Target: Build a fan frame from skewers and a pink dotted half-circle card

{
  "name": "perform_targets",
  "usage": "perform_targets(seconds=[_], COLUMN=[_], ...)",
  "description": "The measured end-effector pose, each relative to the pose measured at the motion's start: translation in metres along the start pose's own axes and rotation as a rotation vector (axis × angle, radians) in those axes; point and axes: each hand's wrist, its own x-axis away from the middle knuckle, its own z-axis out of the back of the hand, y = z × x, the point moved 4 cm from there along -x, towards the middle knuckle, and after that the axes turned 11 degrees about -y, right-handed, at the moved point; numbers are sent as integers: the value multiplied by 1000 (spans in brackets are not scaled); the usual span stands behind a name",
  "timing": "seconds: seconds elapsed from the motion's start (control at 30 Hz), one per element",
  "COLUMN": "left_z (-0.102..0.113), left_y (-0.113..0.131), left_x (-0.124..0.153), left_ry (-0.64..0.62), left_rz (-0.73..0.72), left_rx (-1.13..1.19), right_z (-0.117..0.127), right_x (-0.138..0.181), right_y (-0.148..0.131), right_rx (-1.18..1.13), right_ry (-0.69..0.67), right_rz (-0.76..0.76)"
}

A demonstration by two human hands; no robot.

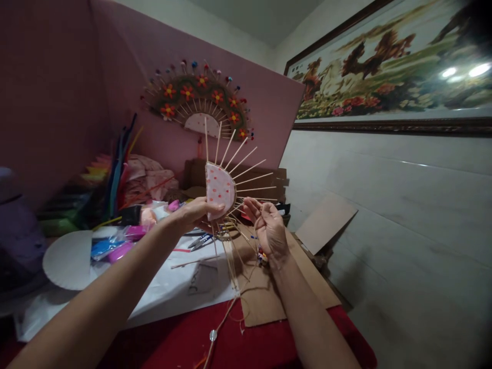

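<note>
My left hand (198, 211) grips the lower edge of a half-circle fan base (220, 187), pale pink with red dots and tilted on its side. Thin wooden sticks (246, 165) fan out from its curved edge. To the right of the lower sticks is my right hand (267, 225), palm turned up, with thumb and fingers drawn together. A thin length of twine (227, 311) runs up from the red cloth toward the right palm and appears to be held there. Its end among the fingers is too small to see.
A finished fan with orange flowers (202, 95) hangs on a pink board (269, 102). Below lie scissors (202, 241), a cardboard sheet (265, 302), white paper (169, 287), a pale half disc (69, 259) and colored clay packets (111, 248). A framed picture (384, 77) hangs right.
</note>
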Motion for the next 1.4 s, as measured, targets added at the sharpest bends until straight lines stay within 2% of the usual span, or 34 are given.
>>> perform_targets(seconds=[0.1,0.23,0.37,0.53,1.03,1.23,1.4], left_z=[-2,-3,0,6,29,39,43], left_y=[-4,-4,-1,2,11,20,25], left_x=[-3,-6,-6,-1,0,9,14], left_ry=[28,50,129,263,229,278,281], left_rz=[22,-22,-77,-42,-75,-61,-125], left_rx=[42,101,194,290,364,428,527], right_z=[-2,2,10,16,14,23,20], right_x=[1,1,0,1,3,5,9], right_y=[-1,-3,-7,-11,-10,-4,0], right_rx=[19,6,17,70,260,499,981], right_ry=[11,71,105,190,212,322,270], right_rz=[59,104,89,32,18,72,114])
